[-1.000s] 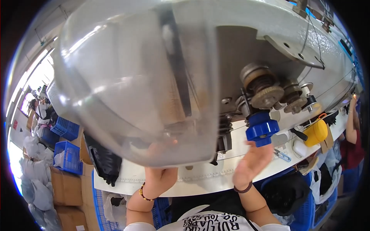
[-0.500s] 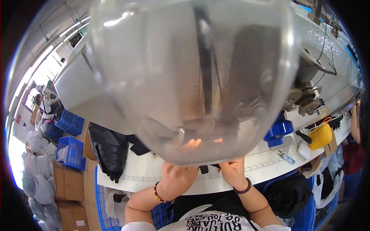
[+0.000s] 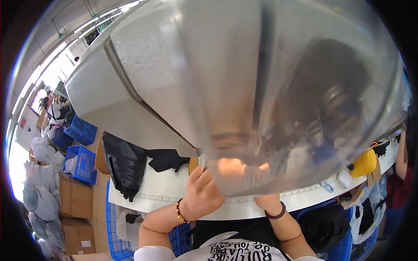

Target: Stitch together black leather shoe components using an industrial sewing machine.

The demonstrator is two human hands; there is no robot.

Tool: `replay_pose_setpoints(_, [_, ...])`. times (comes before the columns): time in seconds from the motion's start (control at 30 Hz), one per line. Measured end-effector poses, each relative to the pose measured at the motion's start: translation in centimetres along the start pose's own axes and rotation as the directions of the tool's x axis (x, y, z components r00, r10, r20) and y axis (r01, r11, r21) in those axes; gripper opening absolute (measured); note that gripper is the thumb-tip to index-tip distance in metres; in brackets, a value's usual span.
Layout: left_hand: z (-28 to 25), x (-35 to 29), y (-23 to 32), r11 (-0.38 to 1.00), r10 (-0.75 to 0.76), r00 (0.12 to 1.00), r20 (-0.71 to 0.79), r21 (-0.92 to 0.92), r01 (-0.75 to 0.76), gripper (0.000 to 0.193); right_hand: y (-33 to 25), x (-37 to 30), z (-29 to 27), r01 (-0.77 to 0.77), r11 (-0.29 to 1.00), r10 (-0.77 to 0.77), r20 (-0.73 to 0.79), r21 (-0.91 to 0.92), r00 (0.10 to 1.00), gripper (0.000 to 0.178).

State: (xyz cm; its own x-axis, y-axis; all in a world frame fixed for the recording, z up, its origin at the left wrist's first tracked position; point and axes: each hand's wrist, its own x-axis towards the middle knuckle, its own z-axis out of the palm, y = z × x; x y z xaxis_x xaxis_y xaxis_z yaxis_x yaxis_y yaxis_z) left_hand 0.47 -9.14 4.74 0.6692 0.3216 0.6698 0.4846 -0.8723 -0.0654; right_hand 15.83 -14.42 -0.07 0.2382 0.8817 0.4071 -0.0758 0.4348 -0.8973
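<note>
A large clear plastic dome cover (image 3: pixel 261 87) is held up close to the camera and fills most of the view. My left hand (image 3: pixel 202 193), with a bead bracelet on the wrist, grips its lower rim with curled fingers. My right hand (image 3: pixel 266 201) reaches up under the rim beside it; only the wrist with a dark bracelet shows plainly, and the fingers are a blur through the plastic. Behind the cover a grey-white machine body (image 3: pixel 130 87) and dark machine parts show dimly.
A white worktable (image 3: pixel 152 189) lies below, with black fabric (image 3: pixel 124 163) on its left end and a yellow object (image 3: pixel 365 163) at the right. Blue crates (image 3: pixel 80 163) and cardboard boxes (image 3: pixel 74 198) stand on the floor at the left. Another person's arm (image 3: pixel 399 156) is at the right edge.
The clear cover has swung from the left to the centre and right and come closer. My right hand left the blue part on the table and joined my left hand at the cover's rim.
</note>
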Motion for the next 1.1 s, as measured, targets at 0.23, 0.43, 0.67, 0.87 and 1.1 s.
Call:
replay_pose_setpoints(0.23, [-0.9,1.1,0.7,0.976,-0.212,0.977,-0.001,-0.058,0.211,0.022,0.0,0.3,-0.2,-0.057,0.989,0.055,0.015,0.137,0.998,0.034])
replay_pose_setpoints(0.43, [-1.2,1.3,0.6,0.919,-0.292,0.954,-0.067,-0.295,0.261,0.029,-0.6,0.5,-0.1,-0.151,0.966,0.155,-0.006,0.210,0.988,0.024])
replay_pose_setpoints(0.67, [0.3,-0.5,1.3,0.996,-0.084,0.995,-0.050,-0.027,0.083,0.021,-0.4,0.5,-0.8,-0.222,0.963,0.206,0.111,0.155,0.972,0.029])
replay_pose_setpoints(0.87, [0.4,0.0,1.4,0.999,-0.038,0.996,-0.077,-0.021,0.036,0.020,-0.2,0.7,-0.7,-0.165,0.970,0.151,0.090,0.179,0.984,0.028])
replay_pose_setpoints(1.1, [-0.5,0.1,1.9,0.992,-0.075,0.997,0.032,0.101,0.072,0.017,-0.2,0.6,-0.4,-0.170,0.966,0.153,0.097,0.197,0.983,0.027])
